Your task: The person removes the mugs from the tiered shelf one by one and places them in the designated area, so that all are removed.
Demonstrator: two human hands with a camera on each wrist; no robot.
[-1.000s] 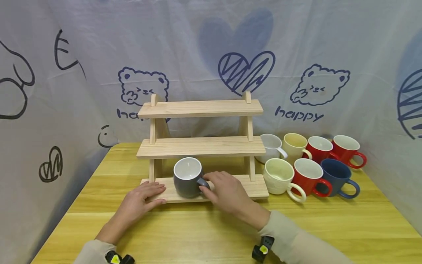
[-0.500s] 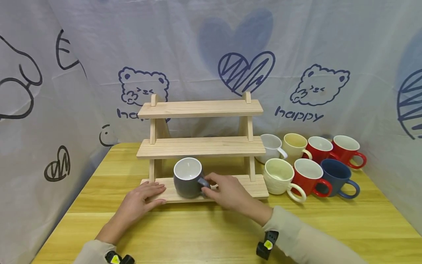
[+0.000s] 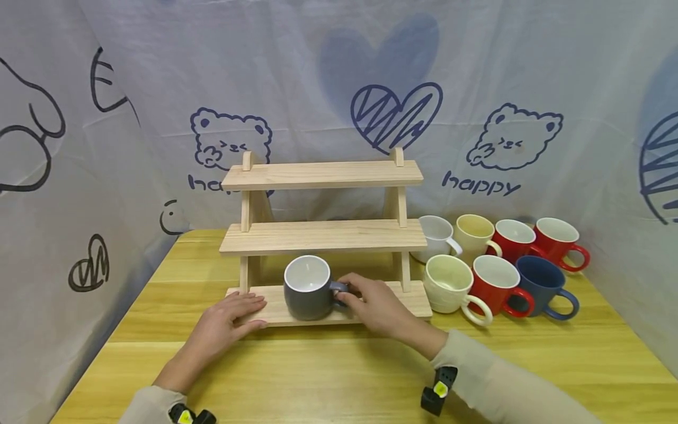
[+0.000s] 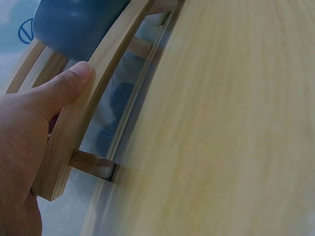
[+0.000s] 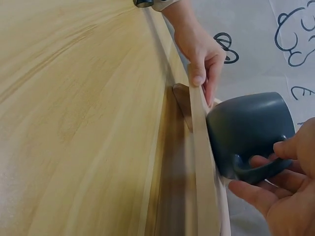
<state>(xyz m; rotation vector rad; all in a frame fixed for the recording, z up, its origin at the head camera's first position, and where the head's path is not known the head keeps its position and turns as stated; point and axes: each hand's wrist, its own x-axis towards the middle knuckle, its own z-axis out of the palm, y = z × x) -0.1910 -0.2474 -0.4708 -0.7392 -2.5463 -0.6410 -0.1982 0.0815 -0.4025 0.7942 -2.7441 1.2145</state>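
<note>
A dark grey mug (image 3: 308, 297) with a white inside stands upright on the lowest board of a three-tier wooden display shelf (image 3: 323, 235). My right hand (image 3: 377, 306) pinches the mug's handle, which points right; in the right wrist view the thumb lies on top of the handle (image 5: 261, 172) and a finger passes through it. My left hand (image 3: 225, 321) holds the left end of the lowest board, fingers over the top and thumb (image 4: 78, 73) at the front edge. In the left wrist view the mug (image 4: 78, 24) sits just beyond that thumb.
Several mugs stand in two rows right of the shelf, among them a white mug (image 3: 434, 235), a cream mug (image 3: 447, 285), a red mug (image 3: 489, 288) and a blue mug (image 3: 537, 285). A patterned cloth (image 3: 318, 70) hangs behind the wooden table (image 3: 296, 377).
The grey mug has shifted slightly right along the lowest board, and its handle has turned further right. My right hand has moved right with it; the left hand has stayed put.
</note>
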